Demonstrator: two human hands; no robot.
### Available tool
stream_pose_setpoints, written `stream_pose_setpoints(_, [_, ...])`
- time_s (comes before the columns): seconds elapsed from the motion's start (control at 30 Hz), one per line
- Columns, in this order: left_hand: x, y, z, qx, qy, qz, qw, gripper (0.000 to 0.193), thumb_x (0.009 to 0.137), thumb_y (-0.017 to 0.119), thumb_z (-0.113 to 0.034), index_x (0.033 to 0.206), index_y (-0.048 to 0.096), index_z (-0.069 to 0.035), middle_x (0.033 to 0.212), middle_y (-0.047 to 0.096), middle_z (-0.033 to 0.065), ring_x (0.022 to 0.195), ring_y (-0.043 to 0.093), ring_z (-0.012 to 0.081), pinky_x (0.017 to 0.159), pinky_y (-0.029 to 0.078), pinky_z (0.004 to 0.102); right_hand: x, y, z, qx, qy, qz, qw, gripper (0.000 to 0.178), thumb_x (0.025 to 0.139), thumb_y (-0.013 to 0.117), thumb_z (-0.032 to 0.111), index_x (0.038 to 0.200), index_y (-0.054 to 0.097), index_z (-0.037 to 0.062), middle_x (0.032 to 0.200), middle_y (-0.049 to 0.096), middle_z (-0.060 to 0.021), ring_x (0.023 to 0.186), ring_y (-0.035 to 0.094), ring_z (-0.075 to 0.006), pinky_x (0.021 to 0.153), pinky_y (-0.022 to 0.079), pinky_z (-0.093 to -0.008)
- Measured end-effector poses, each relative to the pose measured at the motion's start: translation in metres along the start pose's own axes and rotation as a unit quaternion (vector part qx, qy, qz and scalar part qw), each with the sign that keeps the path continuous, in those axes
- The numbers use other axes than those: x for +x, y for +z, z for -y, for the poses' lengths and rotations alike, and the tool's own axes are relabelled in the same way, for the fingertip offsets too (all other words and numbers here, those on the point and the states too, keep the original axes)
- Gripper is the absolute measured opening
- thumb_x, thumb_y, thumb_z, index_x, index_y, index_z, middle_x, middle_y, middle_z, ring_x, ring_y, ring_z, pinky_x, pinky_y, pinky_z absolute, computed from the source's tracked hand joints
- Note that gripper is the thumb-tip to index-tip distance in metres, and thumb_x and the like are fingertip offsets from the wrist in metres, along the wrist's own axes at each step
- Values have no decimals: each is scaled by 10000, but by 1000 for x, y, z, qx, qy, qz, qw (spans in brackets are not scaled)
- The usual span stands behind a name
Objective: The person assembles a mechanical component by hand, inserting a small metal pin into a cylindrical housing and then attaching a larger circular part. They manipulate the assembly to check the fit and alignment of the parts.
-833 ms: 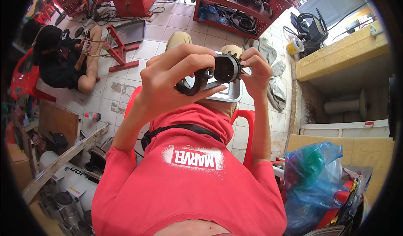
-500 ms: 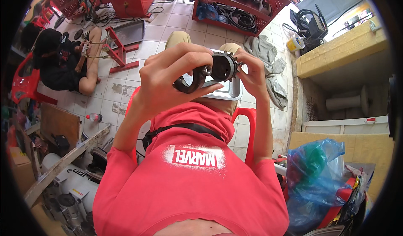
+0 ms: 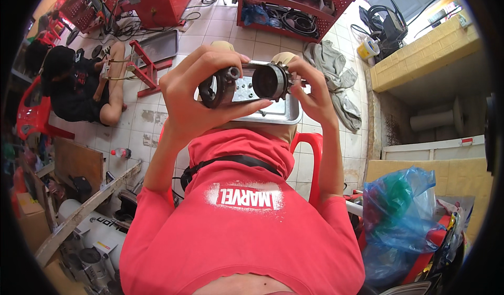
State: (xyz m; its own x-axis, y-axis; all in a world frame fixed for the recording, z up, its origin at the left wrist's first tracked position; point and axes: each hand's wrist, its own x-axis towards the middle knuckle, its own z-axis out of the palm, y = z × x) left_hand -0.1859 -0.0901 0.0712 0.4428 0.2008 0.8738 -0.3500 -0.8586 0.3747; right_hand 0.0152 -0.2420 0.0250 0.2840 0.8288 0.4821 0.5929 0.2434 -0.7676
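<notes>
My left hand (image 3: pixel 184 87) is closed around a dark curved metal part (image 3: pixel 226 87) with a round hollow boss at its top; thumb and fingers reach past it to the right. Apart from it, my right hand (image 3: pixel 313 87) pinches a dark, hollow cylindrical metal part (image 3: pixel 269 81) with a toothed rim on its right side. Its open end faces left, toward the curved part. Both parts are held up over a silver metal tray (image 3: pixel 290 115) on my lap. Small metal pieces (image 3: pixel 250 86) lie in the tray, seen through the gap between my hands.
At the left another person (image 3: pixel 73 85) sits on a red chair (image 3: pixel 34 114), by a red metal stand (image 3: pixel 152 72). A red tool cart (image 3: pixel 278 3) stands ahead. Grey cloth (image 3: pixel 333 64) lies on the floor at the right, and a blue plastic bag (image 3: pixel 399 211) sits near right.
My left hand has moved left with the curved part, and the gap to the toothed cylinder has widened. The cylinder has shifted slightly left, its open end turned more toward view.
</notes>
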Motion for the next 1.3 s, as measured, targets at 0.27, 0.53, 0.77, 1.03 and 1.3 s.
stream_pose_setpoints(0.27, [0,0,-4,15,17,13,1000,498,559,1004,-129,890,641,-47,854,680,74,901,735,213,722,577,295,2,1,1,-50,-64,-41,996,134,823,716,-64,944,678,-22,865,635,-77,808,628,-180,712,516,-289])
stream_pose_setpoints(0.53, [-2,1,-1,1,-8,-32,999,502,573,995,-157,937,666,-52,910,709,80,728,685,130,661,563,251,1,15,-1,-40,-112,-140,983,295,702,774,-126,946,723,31,894,653,-58,832,650,-175,729,531,-287])
stream_pose_setpoints(0.77, [-1,-13,-1,-65,-54,-76,994,528,582,994,-82,970,641,-15,843,642,16,647,625,37,616,525,196,-2,-5,-31,-21,-116,-244,963,220,794,724,-140,691,747,52,845,487,-19,724,524,-95,644,447,-239])
stream_pose_setpoints(1.03, [3,-16,8,-32,-12,-70,997,513,605,977,-53,1002,653,-21,832,626,6,647,621,43,618,518,201,2,31,-56,166,18,-233,958,240,945,695,22,1179,695,74,847,366,62,674,346,-12,547,245,-207])
stream_pose_setpoints(1.3, [0,-11,14,6,-27,-20,999,493,602,979,-93,997,689,-44,873,657,15,652,611,42,608,502,188,-5,57,-125,415,178,-196,870,250,1095,487,169,1297,543,33,792,337,48,633,283,-45,568,274,-220])
